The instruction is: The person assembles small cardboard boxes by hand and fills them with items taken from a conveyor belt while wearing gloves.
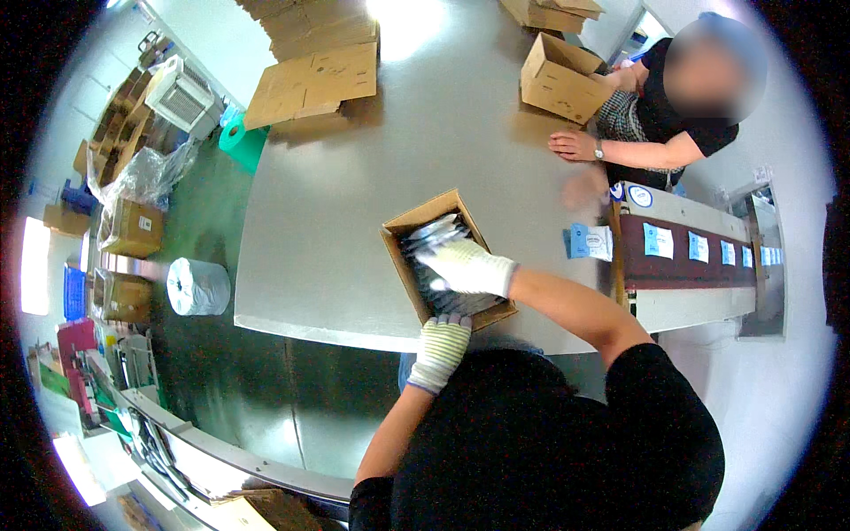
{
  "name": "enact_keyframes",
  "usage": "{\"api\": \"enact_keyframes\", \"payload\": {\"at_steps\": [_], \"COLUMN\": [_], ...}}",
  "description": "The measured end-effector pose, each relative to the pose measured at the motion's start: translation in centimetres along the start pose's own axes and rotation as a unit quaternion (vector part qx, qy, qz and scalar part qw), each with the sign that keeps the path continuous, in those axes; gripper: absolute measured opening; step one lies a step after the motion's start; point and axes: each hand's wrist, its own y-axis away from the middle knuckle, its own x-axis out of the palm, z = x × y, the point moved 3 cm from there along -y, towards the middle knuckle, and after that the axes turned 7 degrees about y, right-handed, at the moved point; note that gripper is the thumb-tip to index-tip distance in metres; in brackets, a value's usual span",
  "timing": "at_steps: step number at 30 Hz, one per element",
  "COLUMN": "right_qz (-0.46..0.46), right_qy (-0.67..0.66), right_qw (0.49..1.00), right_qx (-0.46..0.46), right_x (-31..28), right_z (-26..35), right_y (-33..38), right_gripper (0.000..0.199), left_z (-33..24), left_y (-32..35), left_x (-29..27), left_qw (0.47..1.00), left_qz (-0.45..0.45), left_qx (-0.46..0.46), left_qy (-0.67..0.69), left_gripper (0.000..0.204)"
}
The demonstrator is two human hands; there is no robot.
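An open cardboard box [425,214] stands at an angle near the table's front edge. Rows of thin, shiny packets [459,303] fill it, their edges facing up. My right hand [467,265], in a white knitted glove, reaches over the box with its fingers down among the packets; blur and the box contents hide what they hold. At the box's near side, my gloved left hand [440,350] has its fingers curled over the rim. To the right, a blue and white packet [591,241] lies on the table beside the conveyor.
A conveyor belt [642,268] at right carries several blue and white packets. Across the grey table [345,212], a co-worker's hand [574,146] rests near another open box [567,88]. Flattened cartons [314,84] are stacked far left; a white roll [198,286] stands on the floor.
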Motion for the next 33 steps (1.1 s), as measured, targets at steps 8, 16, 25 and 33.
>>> {"api": "enact_keyframes", "payload": {"at_steps": [8,16,25,33], "right_qz": [0.128,0.021,-0.132,-0.071], "right_qy": [0.011,0.019,0.067,-0.231], "right_qw": [0.985,0.972,0.874,0.79], "right_qx": [0.112,0.232,0.463,0.563], "right_x": [0.3,-3.2,-3.7,7.0], "right_z": [5.2,-7.8,-33.5,-37.6], "right_y": [8.0,-3.5,-28.2,-34.9], "right_gripper": [0.025,0.015,0.065,0.082], "left_z": [4.9,14.0,23.6,38.3], "left_y": [-3.1,-6.4,2.4,1.7], "left_x": [-2.2,-7.4,2.1,2.1], "left_qw": [0.986,0.988,0.973,0.962], "left_qz": [0.035,-0.141,0.056,0.036], "left_qx": [0.163,-0.005,-0.193,-0.242], "left_qy": [0.026,0.061,0.115,0.121], "left_gripper": [0.023,0.046,0.059,0.061]}}
